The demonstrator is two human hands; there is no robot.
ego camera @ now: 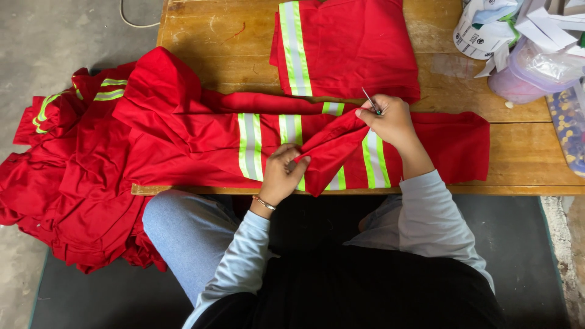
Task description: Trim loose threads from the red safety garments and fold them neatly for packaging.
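A red work garment [183, 137] with yellow-and-silver reflective stripes lies across the wooden table [231, 42] and spills off its left end. My left hand [283, 170] pinches a fold of the red cloth near the table's front edge. My right hand [390, 119] grips another part of the same fold and holds a small thin metal tool [370, 100], which points up and to the left. Between the two hands the fabric is lifted and folded over.
A folded red garment [347, 45] with a reflective stripe lies at the back of the table. At the right stand a white cup [478, 33], scraps of white paper, a clear plastic tub [536, 73] and a bag of small pieces [570, 128]. More red garments [67, 183] are heaped at the left.
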